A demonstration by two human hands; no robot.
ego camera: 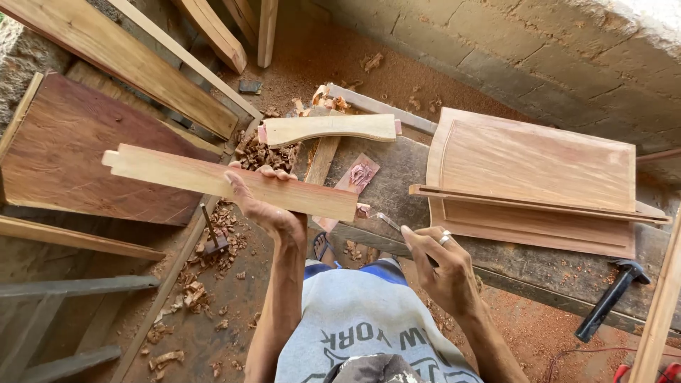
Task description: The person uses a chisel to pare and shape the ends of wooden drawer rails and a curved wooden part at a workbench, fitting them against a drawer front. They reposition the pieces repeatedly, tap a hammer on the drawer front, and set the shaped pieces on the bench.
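- We see the left hand [266, 206] holding a long pale wooden slat [227, 182] up over the left end of the desk [397, 177]; its fingers [273, 172] are clamped over the slat's upper edge, with the thumb along the near face.
- The slat runs crosswise, its notched end pointing out past the desk's left edge above a dark reddish board [92, 149] leaning below, and its other end near the middle of the desk's front edge.
- We see the right hand [440, 266] just in front of the desk's near edge, its fingers [415, 241] closed around a slim metal tool [389, 221] whose tip points up toward the slat's right end; a ring [445, 238] sits on one finger.
- Towards the far edge of the desk lies a curved pale wooden piece [330, 129], well apart from the slat, with reddish wood chips [259, 152] heaped beside its left end.
- On the right half of the desk lies a stack of framed wooden panels [535, 167], reaching to the back edge.
- A hammer [610, 299] with a black handle rests by the right front corner of the desk.
- On the floor to the left of the desk, a small tool [211, 237] stands in scattered shavings.
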